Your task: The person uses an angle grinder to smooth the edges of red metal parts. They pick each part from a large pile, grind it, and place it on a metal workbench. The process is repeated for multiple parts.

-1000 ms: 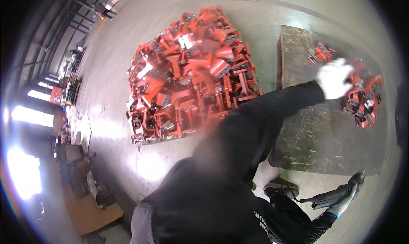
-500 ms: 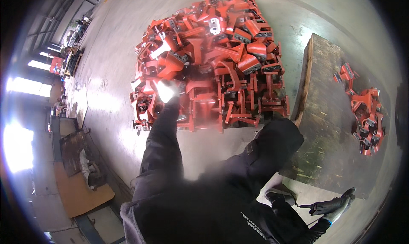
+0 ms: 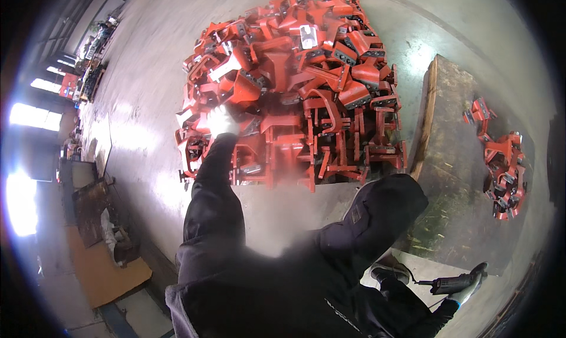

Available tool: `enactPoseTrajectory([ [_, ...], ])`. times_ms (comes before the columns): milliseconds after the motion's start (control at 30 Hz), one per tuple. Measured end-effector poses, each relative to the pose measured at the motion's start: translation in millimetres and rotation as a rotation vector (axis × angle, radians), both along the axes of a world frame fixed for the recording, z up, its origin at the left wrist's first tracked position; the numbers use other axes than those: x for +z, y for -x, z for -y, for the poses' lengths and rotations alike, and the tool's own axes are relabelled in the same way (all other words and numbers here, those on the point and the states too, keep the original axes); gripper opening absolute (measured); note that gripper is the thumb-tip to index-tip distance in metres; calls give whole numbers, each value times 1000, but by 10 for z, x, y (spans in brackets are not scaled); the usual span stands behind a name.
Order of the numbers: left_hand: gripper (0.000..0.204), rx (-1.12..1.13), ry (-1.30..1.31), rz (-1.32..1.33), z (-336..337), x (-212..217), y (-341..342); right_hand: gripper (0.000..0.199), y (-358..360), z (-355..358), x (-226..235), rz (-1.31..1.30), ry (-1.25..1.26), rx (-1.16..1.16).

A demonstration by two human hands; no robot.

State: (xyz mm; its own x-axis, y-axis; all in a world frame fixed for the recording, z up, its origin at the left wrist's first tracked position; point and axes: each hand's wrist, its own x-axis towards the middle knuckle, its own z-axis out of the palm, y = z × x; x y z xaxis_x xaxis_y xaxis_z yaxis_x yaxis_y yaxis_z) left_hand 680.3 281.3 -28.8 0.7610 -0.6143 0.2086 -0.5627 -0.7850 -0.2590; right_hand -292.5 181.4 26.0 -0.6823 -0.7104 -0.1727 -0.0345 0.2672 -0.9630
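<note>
Red parts [image 3: 283, 72] lie in a big, jumbled heap at 12 o'clock, piled loosely on top and stacked more upright along the near edge, where frames and legs show side by side. Many bear dark or bare-metal end plates with round holes, and one pale plate [image 3: 308, 37] faces up near the heap's top. The left hand [image 3: 223, 121], in a white glove, reaches out at 10 o'clock and rests against the heap at its 8 o'clock side; glare and blur wash over the fingers, so I cannot tell whether they are open or closed on a piece. At 4 o'clock the right hand [image 3: 470, 291], also gloved, with a blue band at the cuff, is wrapped around a dark grinder [image 3: 449, 285], held low, its disc [image 3: 480, 269] pointing toward 2 o'clock. A thin cable [image 3: 411, 275] leaves the tool's rear end and passes by a shoe [image 3: 394, 272] on the floor. At 3 o'clock stands a low, dark table [image 3: 454, 184] with a pale wooden edge facing the heap and a scuffed top; a smaller cluster [image 3: 504, 152] of the same red pieces sits along its far side, strung out from 1 to 4 o'clock of the top's middle. Dark clothing [image 3: 271, 291] fills 6 o'clock. A brown board [image 3: 106, 270] lies at 8 o'clock, and a bright window [image 3: 22, 205] glares at 9 o'clock.
</note>
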Motion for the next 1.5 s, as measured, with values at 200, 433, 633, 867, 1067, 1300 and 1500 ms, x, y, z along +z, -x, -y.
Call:
enactPoseTrajectory([
  [200, 36, -39, -159, -243, 112, 62, -345, 49, 363, -105, -203, 70, -5, 2],
  [433, 60, -57, -192, -424, 29, 703, 3, 54, -786, 11, 475, -94, -1, 150],
  [633, 35, -120, 273, -709, -53, 262, 12, 34, -832, 317, 580, 148, 39, -97],
  [867, 45, -697, 141, -673, 2008, 994, 1120, 91, -814, 45, 735, 129, 66, -29],
  [1067, 51, -1083, -26, -1042, 3357, 984, 3248, 112, -834, 83, 563, 204, -33, 34],
  [1300, 49, -1440, 75, -1468, 3488, 565, 5555, 116, -817, 46, 942, 143, -136, 45],
  [1500, 39, -1609, 111, -894, 2996, 515, 6309, 72, -790, 105, 504, 419, 113, 30],
])
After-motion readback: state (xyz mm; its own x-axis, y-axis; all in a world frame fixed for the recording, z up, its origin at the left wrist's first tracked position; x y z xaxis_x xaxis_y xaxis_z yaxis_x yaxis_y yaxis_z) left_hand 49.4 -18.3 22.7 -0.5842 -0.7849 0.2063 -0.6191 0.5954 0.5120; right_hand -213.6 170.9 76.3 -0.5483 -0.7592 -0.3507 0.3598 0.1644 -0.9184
